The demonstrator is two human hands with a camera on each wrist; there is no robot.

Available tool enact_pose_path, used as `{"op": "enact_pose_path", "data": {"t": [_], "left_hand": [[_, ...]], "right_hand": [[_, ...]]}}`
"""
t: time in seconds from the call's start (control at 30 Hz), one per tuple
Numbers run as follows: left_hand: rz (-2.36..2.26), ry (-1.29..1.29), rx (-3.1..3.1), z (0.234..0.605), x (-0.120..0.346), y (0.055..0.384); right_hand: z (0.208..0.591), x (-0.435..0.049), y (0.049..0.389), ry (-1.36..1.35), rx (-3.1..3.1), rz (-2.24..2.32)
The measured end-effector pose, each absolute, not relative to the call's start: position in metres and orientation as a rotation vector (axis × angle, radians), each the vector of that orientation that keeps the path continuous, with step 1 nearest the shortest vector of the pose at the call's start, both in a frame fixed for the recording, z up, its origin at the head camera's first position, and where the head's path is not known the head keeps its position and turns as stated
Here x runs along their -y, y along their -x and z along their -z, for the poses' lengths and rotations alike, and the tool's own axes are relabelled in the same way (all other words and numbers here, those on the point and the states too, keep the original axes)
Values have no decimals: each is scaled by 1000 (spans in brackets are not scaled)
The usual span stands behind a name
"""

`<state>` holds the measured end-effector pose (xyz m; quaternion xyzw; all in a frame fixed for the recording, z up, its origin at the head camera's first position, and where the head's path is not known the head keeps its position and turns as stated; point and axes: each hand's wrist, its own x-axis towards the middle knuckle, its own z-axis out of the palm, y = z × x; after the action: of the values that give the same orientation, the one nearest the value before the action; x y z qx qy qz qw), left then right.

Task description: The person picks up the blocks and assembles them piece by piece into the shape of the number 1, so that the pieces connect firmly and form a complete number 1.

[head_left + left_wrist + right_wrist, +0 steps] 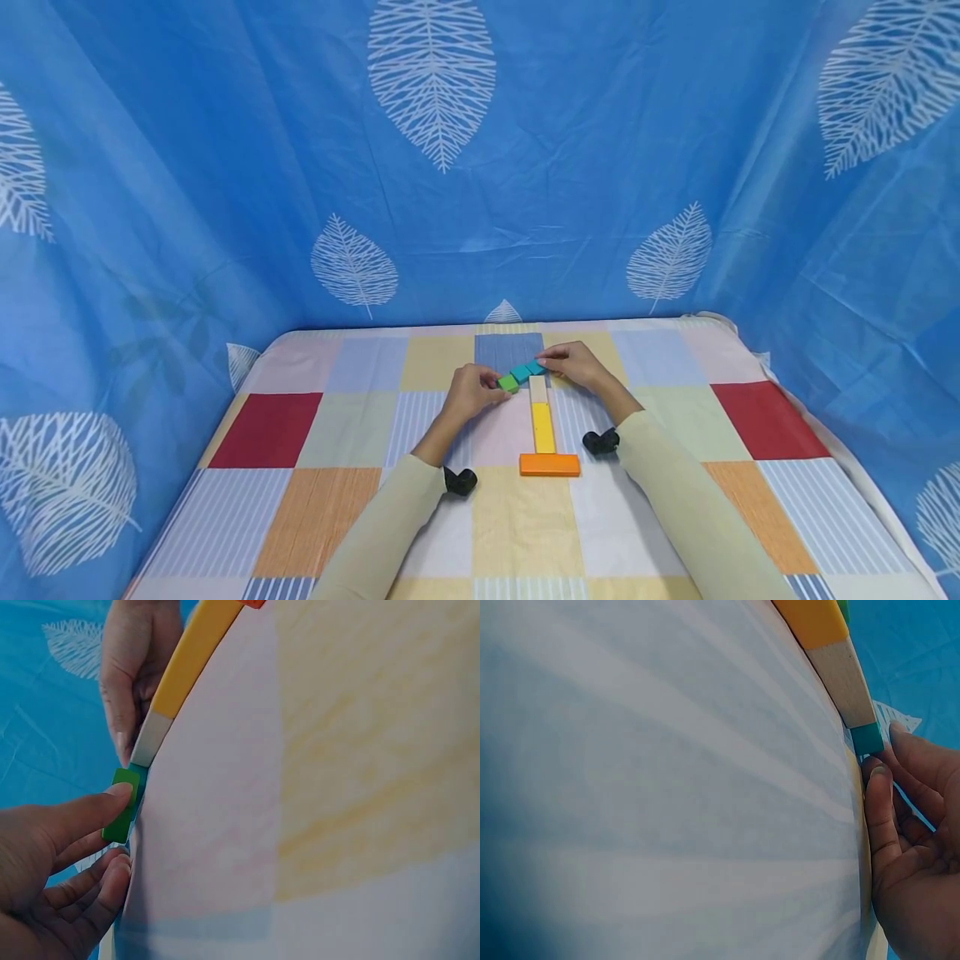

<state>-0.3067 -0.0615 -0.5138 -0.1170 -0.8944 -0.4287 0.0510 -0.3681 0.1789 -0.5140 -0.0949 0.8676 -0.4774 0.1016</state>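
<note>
My left hand [470, 390] pinches a green block [508, 383] at the left end of a slanted row of small blocks. In the left wrist view, the thumb lies on the green block's [120, 806] face. To its right stand two teal blocks [521, 373], end to end. My right hand [576, 365] holds the right-hand teal block [536, 367] at its outer end with its fingertips. Below the row, a plain wood block [537, 389] and a yellow block [543, 428] form a straight stem. An orange block [549, 465] lies crosswise at the stem's near end.
A patchwork cloth [337, 517] covers the table. Blue curtains with white leaf prints [355, 262] hang behind and along both sides. A dark wrist camera [461, 482] sits at the left sleeve, another wrist camera [601, 442] at the right.
</note>
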Motion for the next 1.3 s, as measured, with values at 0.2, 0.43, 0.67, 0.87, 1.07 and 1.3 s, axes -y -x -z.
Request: {"op": "enact_pose_path", "data": {"t": [0.2, 0.43, 0.67, 0.87, 1.07, 1.3], "left_hand": [[1288, 312, 2736, 515, 59, 307], [1277, 282, 2739, 515, 57, 307], [1246, 269, 2748, 514, 54, 307], [1241, 255, 2749, 512, 53, 306], [1213, 241, 2763, 511, 51, 306], [1230, 252, 2765, 512, 53, 306]], "right_hand": [[513, -179, 368, 291, -2558, 1423], [514, -179, 370, 286, -2574, 1398], [516, -179, 370, 270, -2573, 1415], [517, -179, 370, 288, -2590, 1399], [516, -179, 370, 296, -2595, 1407], [517, -179, 369, 292, -2596, 1400]]}}
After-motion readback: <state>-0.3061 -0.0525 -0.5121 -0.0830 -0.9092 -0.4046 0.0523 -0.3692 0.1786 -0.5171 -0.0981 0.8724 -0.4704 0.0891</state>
